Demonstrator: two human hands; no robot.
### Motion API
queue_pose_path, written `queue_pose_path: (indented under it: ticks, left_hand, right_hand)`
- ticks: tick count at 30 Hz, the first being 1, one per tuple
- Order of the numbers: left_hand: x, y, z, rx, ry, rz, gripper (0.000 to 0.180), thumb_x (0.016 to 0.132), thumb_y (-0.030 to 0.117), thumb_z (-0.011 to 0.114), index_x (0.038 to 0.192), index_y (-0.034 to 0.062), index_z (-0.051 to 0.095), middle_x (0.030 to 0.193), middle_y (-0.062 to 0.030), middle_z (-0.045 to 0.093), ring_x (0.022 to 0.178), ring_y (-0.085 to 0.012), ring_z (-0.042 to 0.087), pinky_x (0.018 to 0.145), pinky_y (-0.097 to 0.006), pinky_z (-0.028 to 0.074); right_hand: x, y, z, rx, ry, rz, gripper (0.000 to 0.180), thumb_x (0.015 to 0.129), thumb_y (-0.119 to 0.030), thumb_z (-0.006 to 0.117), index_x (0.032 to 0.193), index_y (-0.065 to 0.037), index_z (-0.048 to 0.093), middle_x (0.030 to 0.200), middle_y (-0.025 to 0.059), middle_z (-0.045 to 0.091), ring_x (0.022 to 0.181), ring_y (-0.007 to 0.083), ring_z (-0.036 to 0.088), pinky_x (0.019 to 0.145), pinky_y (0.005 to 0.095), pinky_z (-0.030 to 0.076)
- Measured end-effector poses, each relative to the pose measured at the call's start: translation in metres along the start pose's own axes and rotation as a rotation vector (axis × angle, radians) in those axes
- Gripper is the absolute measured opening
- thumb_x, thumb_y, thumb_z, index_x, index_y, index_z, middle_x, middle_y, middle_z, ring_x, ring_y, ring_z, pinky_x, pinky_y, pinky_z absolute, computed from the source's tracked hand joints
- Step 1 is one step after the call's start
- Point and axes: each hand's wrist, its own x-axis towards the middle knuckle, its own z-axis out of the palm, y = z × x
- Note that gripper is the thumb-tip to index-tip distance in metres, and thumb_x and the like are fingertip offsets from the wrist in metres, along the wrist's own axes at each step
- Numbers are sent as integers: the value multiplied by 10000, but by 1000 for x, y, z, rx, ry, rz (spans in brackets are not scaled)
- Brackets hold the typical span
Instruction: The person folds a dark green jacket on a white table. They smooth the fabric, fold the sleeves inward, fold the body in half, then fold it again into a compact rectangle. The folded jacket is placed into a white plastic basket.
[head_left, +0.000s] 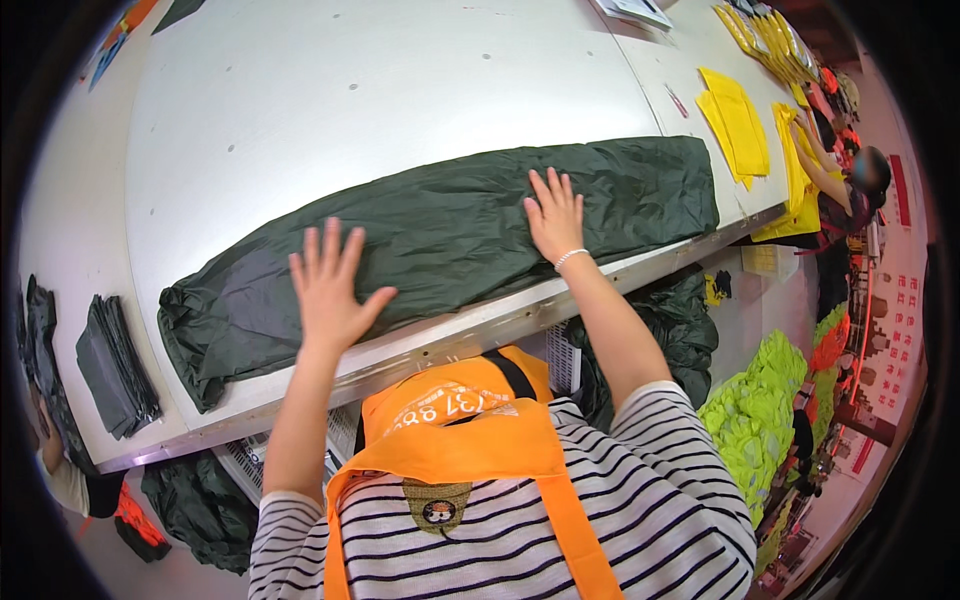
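While the left hand (334, 300) spreads over dark green fabric (440, 235), the right hand (556, 222) rests on it, each grip unclenched.

Cloth (440, 240) right of apparent stack (114, 366)

Free room stretched over the white surface (420, 100) beyond the dark green cloth (440, 225), and a gap parted the left hand (335, 290) from the right hand (558, 222). A folded dark stack (115, 370) left a narrow passage beside the cloth's left end; yellow pieces (735, 125) obstructed its right.
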Motion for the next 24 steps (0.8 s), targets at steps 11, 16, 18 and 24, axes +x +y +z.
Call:
queue_pose_path:
  ticks: [11, 16, 18, 24]
  left_hand:
    - [46, 85, 47, -67, -58, 111, 824, 784, 608, 596, 1448, 199, 330, 1527, -125, 223, 1407, -350, 179, 1116, -548, 132]
    - [59, 118, 103, 25, -58, 54, 851, 786, 672, 535, 1469, 233, 279, 1545, -109, 168, 1420, -329, 135, 1107, -580, 119]
    - [63, 118, 111, 57, -67, 38, 856, 787, 682, 524, 1473, 240, 266, 1547, -104, 159, 1420, -327, 132, 1108, -581, 118]
    - [66, 124, 114, 18, -64, 39, 854, 783, 678, 536, 1469, 239, 280, 1545, -98, 169, 1419, -323, 140, 1107, -579, 126]
  right_hand:
    - [-84, 180, 13, 610, 532, 816, 765, 768, -179, 762, 1339, 97, 334, 1061, 157, 526, 784, 208, 524, 722, 318, 460]
    - [-52, 183, -18, 803, 409, 1012, 804, 758, -91, 760, 1367, 70, 260, 795, 103, 584, 491, 126, 492, 429, 283, 413]
    - [-45, 195, -39, 908, 398, 999, 724, 783, -64, 726, 1346, 56, 287, 723, 90, 590, 437, 134, 491, 375, 275, 389]
    - [-42, 215, -45, 1112, 499, 1135, 806, 816, -121, 722, 1392, 83, 198, 968, 214, 594, 754, 266, 633, 561, 330, 531]
